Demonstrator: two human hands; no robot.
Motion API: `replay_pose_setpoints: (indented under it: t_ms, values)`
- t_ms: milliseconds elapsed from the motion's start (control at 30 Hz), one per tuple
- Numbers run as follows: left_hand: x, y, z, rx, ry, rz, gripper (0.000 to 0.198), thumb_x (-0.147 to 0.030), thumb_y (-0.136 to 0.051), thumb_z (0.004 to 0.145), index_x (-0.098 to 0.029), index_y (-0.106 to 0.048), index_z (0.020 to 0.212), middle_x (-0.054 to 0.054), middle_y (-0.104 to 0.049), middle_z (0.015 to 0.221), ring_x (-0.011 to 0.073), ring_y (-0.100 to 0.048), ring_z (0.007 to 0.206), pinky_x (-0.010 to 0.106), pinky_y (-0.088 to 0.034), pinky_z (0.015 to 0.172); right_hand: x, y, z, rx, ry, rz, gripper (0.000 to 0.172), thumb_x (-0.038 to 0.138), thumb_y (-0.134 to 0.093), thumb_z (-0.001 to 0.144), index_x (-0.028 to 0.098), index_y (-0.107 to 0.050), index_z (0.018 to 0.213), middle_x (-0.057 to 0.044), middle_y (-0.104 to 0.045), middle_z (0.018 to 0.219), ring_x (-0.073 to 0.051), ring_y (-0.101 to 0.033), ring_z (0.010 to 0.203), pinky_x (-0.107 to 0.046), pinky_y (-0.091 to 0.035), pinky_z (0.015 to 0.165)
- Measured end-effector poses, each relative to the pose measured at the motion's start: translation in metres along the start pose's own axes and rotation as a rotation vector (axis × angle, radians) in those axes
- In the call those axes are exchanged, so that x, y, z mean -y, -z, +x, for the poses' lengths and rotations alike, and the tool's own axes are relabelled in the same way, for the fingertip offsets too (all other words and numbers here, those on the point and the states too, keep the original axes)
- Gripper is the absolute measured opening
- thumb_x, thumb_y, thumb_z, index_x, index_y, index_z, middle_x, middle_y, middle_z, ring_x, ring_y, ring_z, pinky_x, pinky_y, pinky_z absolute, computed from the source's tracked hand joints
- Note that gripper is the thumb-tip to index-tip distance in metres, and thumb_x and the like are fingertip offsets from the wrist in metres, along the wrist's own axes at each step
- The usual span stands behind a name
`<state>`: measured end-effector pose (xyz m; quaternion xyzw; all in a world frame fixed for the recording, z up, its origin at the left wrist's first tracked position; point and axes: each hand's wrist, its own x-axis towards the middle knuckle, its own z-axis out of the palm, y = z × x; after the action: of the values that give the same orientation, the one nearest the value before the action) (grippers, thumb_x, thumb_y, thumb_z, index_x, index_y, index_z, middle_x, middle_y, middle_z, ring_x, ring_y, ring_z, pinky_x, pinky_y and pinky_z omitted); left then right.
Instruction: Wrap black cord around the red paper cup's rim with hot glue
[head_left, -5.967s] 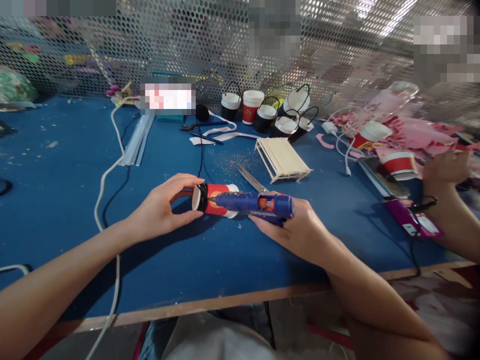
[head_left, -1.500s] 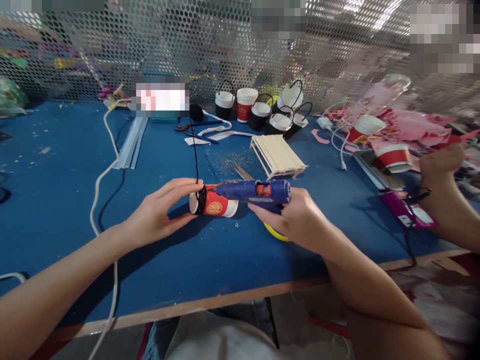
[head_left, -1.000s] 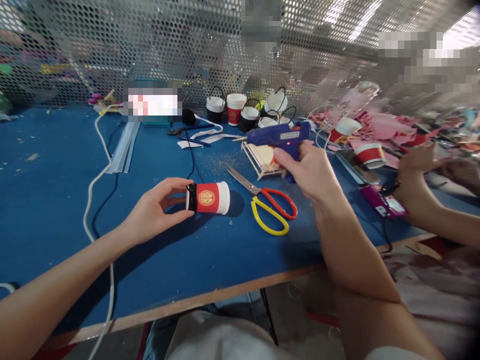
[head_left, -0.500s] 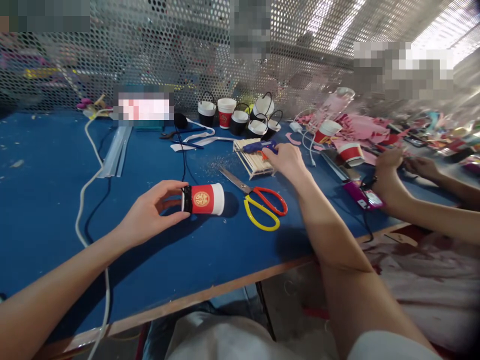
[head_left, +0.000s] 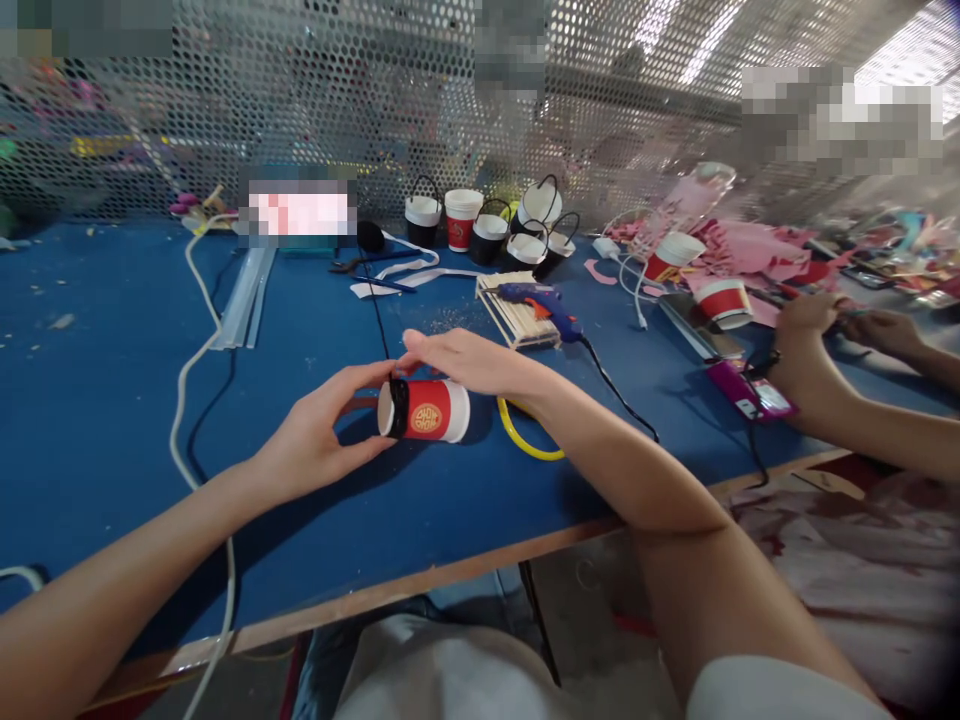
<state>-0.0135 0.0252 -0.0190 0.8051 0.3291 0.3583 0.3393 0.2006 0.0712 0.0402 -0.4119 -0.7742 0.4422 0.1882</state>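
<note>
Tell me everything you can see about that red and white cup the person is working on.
The cup looks like paper: white, with a red band and a round gold emblem. It is on its side, its narrow base toward the left hand, its wider end pointing right. Black cord is wound around the base end. The left hand's fingers and thumb hold that end; the right hand is at its far side, contact unclear. Below is the blue tabletop.

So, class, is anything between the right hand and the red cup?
Nothing visible: the right hand is by the far side of the cup, contact unclear. The scissors and glue gun lie to the right.
</note>
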Motion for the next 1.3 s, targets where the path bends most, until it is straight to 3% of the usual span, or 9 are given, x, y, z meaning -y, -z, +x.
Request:
replay_pose_setpoints:
  t_ms: [100,267,400,567,833,1300]
  values:
    - [0.0,0.001,-0.001,0.016,0.0,0.011,0.071,-0.024,-0.067,0.077,-0.03,-0.034,0.139,0.01,-0.049,0.135,0.0276,-0.058,0.113,0.046,-0.053,0.094,0.0,-0.01,0.015,0.096,-0.008,0.221,0.051,0.054,-0.037,0.091,0.016,-0.068,0.081,-0.005,-0.07,0.089,-0.014,-0.061,0.082,-0.028,-0.046,0.077]
    - [0.001,-0.001,-0.001,-0.013,0.001,-0.019,0.069,-0.022,-0.069,0.075,-0.029,-0.036,0.135,0.009,-0.05,0.132,0.026,-0.059,0.113,0.045,-0.051,0.096,0.0,-0.012,0.022,-0.034,0.066,0.425,0.013,0.028,-0.062,0.081,0.016,-0.066,0.078,0.0,-0.066,0.077,-0.009,-0.057,0.073,-0.022,-0.044,0.07]
    - [0.0,-0.003,0.0,-0.042,0.045,-0.085,0.063,-0.021,-0.07,0.074,-0.026,-0.039,0.129,0.009,-0.053,0.127,0.0246,-0.057,0.113,0.043,-0.052,0.096,0.0,-0.005,0.017,-0.141,0.109,0.375,0.015,0.03,-0.063,0.08,0.015,-0.064,0.077,0.001,-0.062,0.071,-0.007,-0.05,0.062,-0.021,-0.038,0.055]
    - [-0.003,-0.002,0.002,-0.012,0.105,-0.109,0.053,-0.024,-0.069,0.075,-0.023,-0.047,0.123,0.009,-0.055,0.118,0.0218,-0.061,0.101,0.042,-0.055,0.091,-0.007,0.005,0.012,-0.213,0.134,0.326,0.017,0.032,-0.064,0.08,0.015,-0.061,0.081,0.001,-0.059,0.067,-0.007,-0.048,0.057,-0.02,-0.036,0.05]
    - [-0.005,-0.001,0.002,0.013,0.059,-0.049,0.046,-0.026,-0.068,0.076,-0.023,-0.053,0.119,0.01,-0.052,0.122,0.0259,-0.058,0.108,0.044,-0.054,0.093,-0.01,0.0,0.015,-0.31,0.132,0.171,0.015,0.029,-0.06,0.08,0.018,-0.052,0.074,0.002,-0.059,0.065,-0.009,-0.052,0.059,-0.023,-0.041,0.057]
    - [-0.006,0.0,-0.001,0.026,-0.056,0.095,0.048,-0.024,-0.067,0.078,-0.024,-0.052,0.123,0.009,-0.054,0.125,0.0256,-0.055,0.115,0.038,-0.052,0.096,-0.019,-0.009,0.019,-0.271,0.148,-0.015,0.018,0.032,-0.056,0.082,0.017,-0.052,0.073,0.001,-0.058,0.066,-0.01,-0.053,0.062,-0.025,-0.04,0.061]
